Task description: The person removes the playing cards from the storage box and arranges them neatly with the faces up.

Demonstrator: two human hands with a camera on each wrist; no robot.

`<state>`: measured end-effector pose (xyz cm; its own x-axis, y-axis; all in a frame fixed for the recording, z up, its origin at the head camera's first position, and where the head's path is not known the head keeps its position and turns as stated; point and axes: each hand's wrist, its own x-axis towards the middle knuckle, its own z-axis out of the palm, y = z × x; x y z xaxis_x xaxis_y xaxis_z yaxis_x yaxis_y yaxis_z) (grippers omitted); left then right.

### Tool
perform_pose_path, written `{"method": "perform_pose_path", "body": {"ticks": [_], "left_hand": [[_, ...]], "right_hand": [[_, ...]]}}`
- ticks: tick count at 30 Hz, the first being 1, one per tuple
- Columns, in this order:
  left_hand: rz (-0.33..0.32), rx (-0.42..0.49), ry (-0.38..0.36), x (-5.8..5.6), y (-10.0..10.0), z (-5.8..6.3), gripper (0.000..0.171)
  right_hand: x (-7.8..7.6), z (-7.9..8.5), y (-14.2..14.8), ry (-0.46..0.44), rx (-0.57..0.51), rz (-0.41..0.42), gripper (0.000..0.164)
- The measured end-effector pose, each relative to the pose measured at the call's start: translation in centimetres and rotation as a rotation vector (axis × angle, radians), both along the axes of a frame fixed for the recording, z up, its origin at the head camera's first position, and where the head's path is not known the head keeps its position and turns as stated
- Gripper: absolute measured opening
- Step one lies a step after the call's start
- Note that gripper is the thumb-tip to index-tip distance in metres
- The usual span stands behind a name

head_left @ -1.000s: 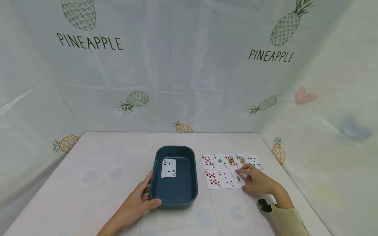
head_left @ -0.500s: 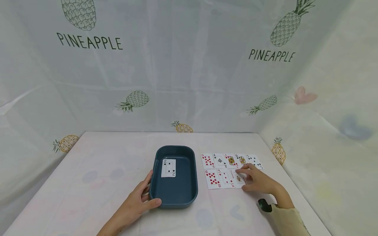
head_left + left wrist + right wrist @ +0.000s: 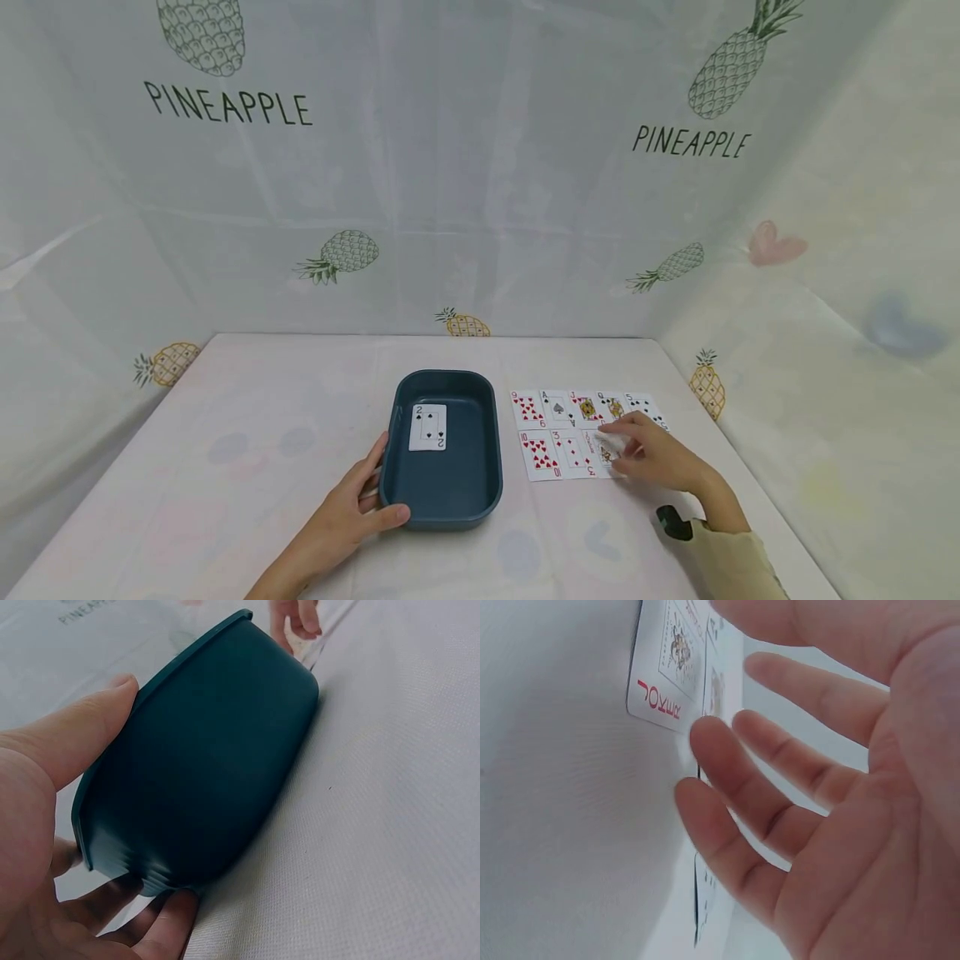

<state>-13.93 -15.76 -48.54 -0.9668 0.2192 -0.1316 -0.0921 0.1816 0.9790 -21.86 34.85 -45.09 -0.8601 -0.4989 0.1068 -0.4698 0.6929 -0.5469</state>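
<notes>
My left hand [image 3: 333, 518] grips the near-left side of a dark blue rectangular tray [image 3: 444, 493], thumb over the rim and fingers against the outer wall, as the left wrist view also shows. Inside the tray lies a two of spades playing card [image 3: 428, 437]. On the right, my right hand [image 3: 663, 460] hovers over a joker card [image 3: 604, 451] at the end of the front row. Its fingers are relaxed with nothing between them. In the right wrist view the red lettering of the joker [image 3: 658, 697] shows flat on the cloth, past the fingertips.
Beside the joker lie a three of diamonds [image 3: 573, 454] and a ten of hearts [image 3: 540, 456]. Behind them runs a row of several face-up cards, among them a nine of hearts [image 3: 528, 408] and an ace of spades [image 3: 557, 408]. White cloth covers the table [image 3: 262, 433].
The right hand's thumb and fingertips have risen slightly off the joker, which stays in its place. The left hand and the tray have not moved.
</notes>
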Motion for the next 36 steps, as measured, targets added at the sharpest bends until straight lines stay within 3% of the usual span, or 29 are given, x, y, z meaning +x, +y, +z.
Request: {"method": "perform_pose_path", "body": {"ticks": [8, 14, 27, 36], "left_hand": [[-0.024, 0.026, 0.004, -0.1, 0.0, -0.1, 0.102], [-0.029, 0.03, 0.008, 0.0, 0.0, 0.2, 0.102], [-0.037, 0.035, 0.012, 0.4, 0.0, -0.1, 0.102], [0.007, -0.007, 0.008, 0.3, 0.1, -0.1, 0.103]], "right_hand": [[-0.2, 0.1, -0.7, 0.049, -0.054, -0.045, 0.052], [-0.4, 2.3, -2.9, 0.104, -0.088, 0.002, 0.05], [-2.5, 9.8, -13.9, 0.113, 0.056, 0.181, 0.052], [-4.4, 12.4, -21.6, -0.02, 0.167, 0.259, 0.057]]}}
